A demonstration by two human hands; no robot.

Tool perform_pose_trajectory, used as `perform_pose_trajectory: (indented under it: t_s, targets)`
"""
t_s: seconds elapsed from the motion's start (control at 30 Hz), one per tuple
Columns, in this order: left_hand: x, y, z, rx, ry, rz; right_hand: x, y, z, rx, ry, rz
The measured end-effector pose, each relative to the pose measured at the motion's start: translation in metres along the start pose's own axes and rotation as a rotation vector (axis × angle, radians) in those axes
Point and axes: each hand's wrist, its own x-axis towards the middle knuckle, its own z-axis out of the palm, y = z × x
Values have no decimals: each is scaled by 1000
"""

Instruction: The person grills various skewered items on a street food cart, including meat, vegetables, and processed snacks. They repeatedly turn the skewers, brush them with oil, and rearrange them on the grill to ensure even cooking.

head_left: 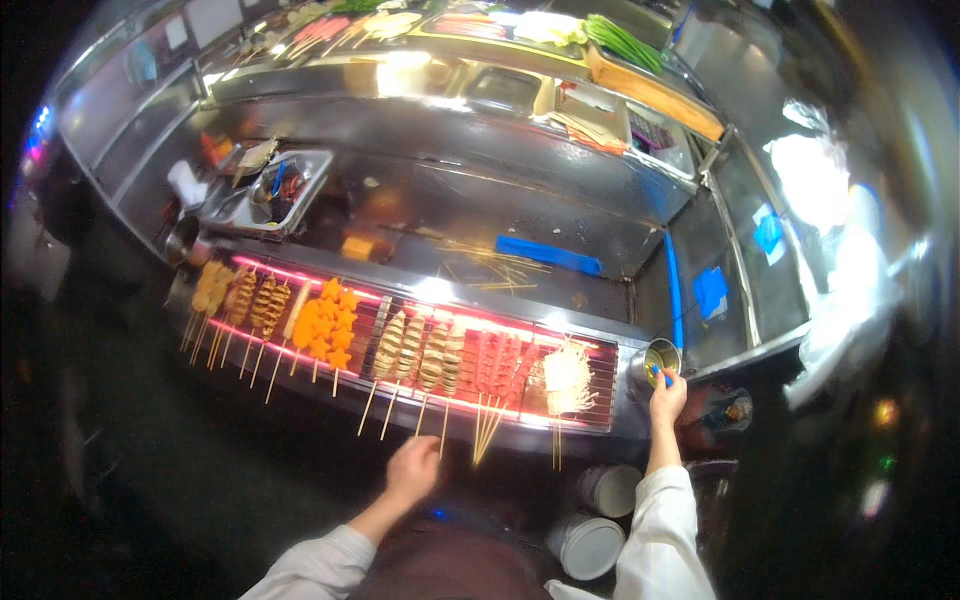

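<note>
A long, narrow grill (600,400) glowing pink-red carries several skewers side by side. Brown skewers (268,303) lie at its left, then orange star-shaped slices (340,322), pale striped pieces (433,352), pinkish-red skewers (502,362) and a bundle of thin white mushrooms (568,378). My left hand (414,470) is curled closed below the striped skewers, by the end of a stick; whether it grips anything is hidden. At the grill's right end, my right hand (668,395) holds a blue-handled utensil (657,372) dipping into a metal cup (662,352); its working end is out of sight.
Behind the grill are loose bamboo sticks (480,265), a blue strip (548,254) and a metal tray (300,195) of utensils. Green vegetables (622,42) and other food line the far counter. Two lidded white buckets (590,548) stand below right. Metal walls enclose the sides.
</note>
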Motion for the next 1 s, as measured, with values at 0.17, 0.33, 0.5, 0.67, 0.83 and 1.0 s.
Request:
perform_pose_trajectory:
  t_s: [0.17, 0.33, 0.5, 0.67, 0.83, 1.0]
  targets:
    - [13, -49, 3, 186, 86, -249, -67, -134, -16, 141, 10, -362]
    - [51, -73, 28, -615, -206, -729, -265, -197, 44, 568, -1155, 105]
    - [41, -58, 26, -658, -13, -673, -317, -223, 134, 312, -1205, 433]
    - [54, -71, 36, -673, 186, -538, -333, -219, 164, 1004, -987, 814]
    - [53, -81, 46, -327, 177, -536, -364, -197, 201, 746, -786, 578]
    - [41, -73, 34, -261, 31, -487, -374, -192, 199, 576, -763, 579]
